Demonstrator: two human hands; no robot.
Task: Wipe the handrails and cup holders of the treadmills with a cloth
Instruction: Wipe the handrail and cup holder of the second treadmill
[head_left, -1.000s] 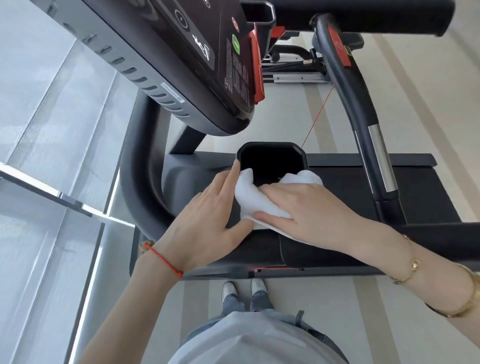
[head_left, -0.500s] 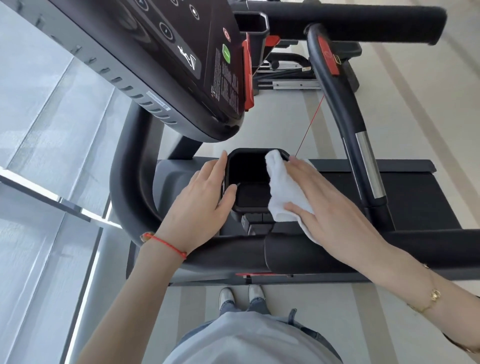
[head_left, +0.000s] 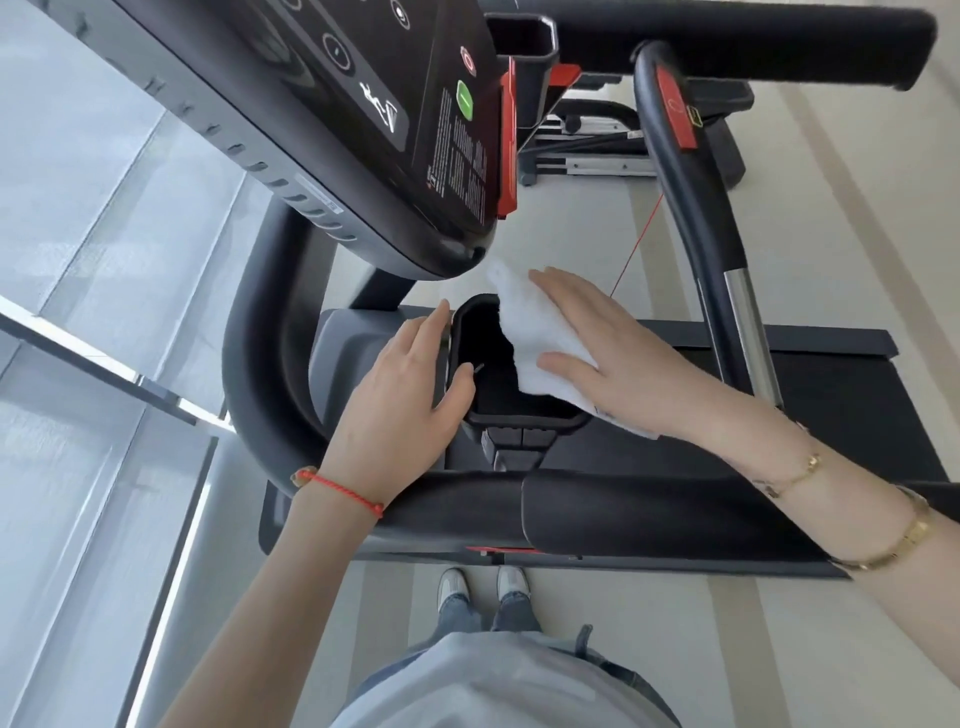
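A white cloth (head_left: 540, 332) is pressed by the right hand (head_left: 618, 353) against the far-right rim of the black cup holder (head_left: 496, 384), w/ fingers straight and spread flat over the fabric; nothing is pinched. The cloth's upper corner is raised past the holder's far edge, close under the console (head_left: 363, 119), while its lower end trails beneath the right wrist. The left hand (head_left: 405, 395) is laid on the holder's left wall, fingers straight along the outside, thumb hooked over the rim into the opening.

Vs. 0.5 s ago: the cloth is shifted further away from the body, toward the far rim, and more of the holder's near interior is exposed. The right hand is stretched further forward. The left hand is kept at approx. the same spot on the left wall.

The padded front handrail (head_left: 649, 514) is seen below both wrists; the right side handrail (head_left: 696, 218) w/ its chrome section is well apart from the cloth.
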